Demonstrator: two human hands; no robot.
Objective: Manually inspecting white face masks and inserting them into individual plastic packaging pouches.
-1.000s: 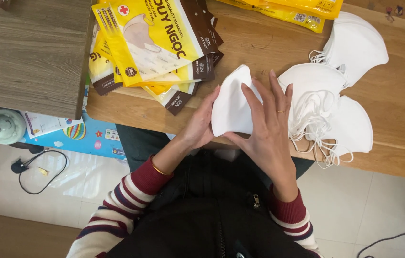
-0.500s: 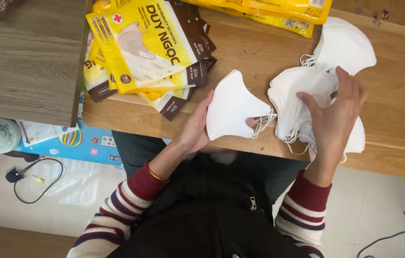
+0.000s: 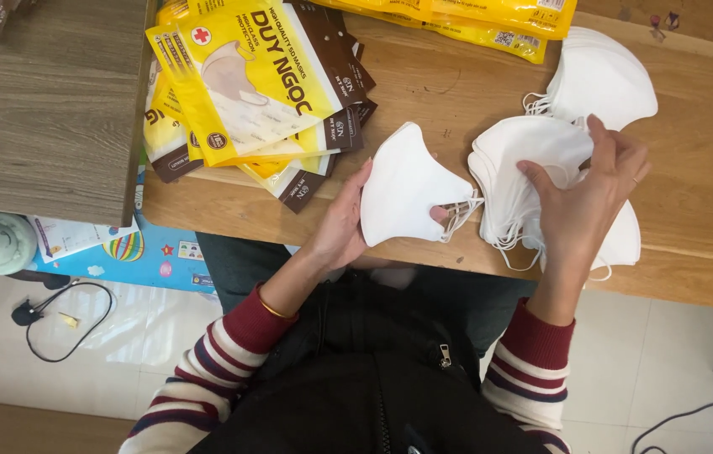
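The left hand (image 3: 341, 225) held a single folded white mask (image 3: 407, 192) at the near edge of the wooden table (image 3: 424, 92). The fingers were closed around the mask from behind and from its left side, so most of them were hidden; one fingertip showed through at the ear-loop end, near the right tip of the mask. The mask's long axis ran roughly left to right, its pointed loop end aimed toward the other hand, with its elastic loops trailing toward the pile.

The right hand (image 3: 588, 206) rested on a stack of white masks (image 3: 525, 168) just to the right of the held one. Its fingers were spread and partly curled over the top mask, the thumb pressing at the stack's left side; whether a mask was actually pinched between thumb and fingers could not be told. More white masks (image 3: 600, 80) lay beyond, farther from the person.

The held mask and the stack stood just apart, the loops nearly bridging the gap. The right hand was plainly the nearer hand to the stack; the left hand was nearer to the fanned pile of yellow mask packets (image 3: 247, 84), which lay beyond it and to its left, partly overlapping a grey-brown board (image 3: 45, 109).
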